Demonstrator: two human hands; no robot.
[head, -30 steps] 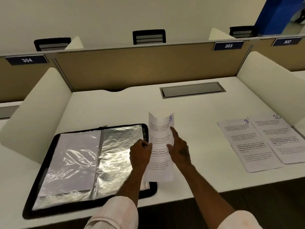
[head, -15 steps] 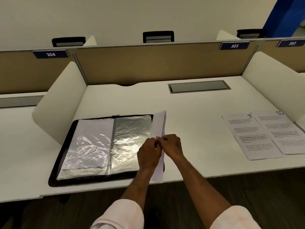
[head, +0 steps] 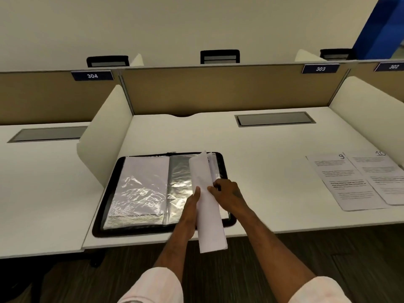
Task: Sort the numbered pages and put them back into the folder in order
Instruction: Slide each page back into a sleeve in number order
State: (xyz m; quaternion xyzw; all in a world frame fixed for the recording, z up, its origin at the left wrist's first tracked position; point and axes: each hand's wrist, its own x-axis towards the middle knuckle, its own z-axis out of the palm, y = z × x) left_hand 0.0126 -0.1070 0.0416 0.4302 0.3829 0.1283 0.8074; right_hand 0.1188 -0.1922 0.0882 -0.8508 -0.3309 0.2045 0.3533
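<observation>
A black folder [head: 109,193] with shiny clear sleeves lies open on the white desk [head: 262,162]. Both my hands hold a curled white page [head: 207,215] over the folder's right half; its blank back faces me and its number is hidden. My left hand [head: 192,206] supports the page from the left. My right hand [head: 227,193] pinches its right edge. The page's lower end hangs past the desk's front edge. Pages numbered 9 [head: 341,182] and 10 [head: 384,176] lie side by side at the desk's right.
White dividers stand at the left [head: 102,136] and right [head: 371,106] of the desk, with a tan back panel [head: 229,88] behind. A grey cable hatch [head: 274,119] sits in the desk's back. Dark floor lies below the front edge.
The page, held upright showing an 8 one second ago, has been turned and lowered over the folder's right sleeve, back side up. The head view has shifted right, so the folder appears more central.
</observation>
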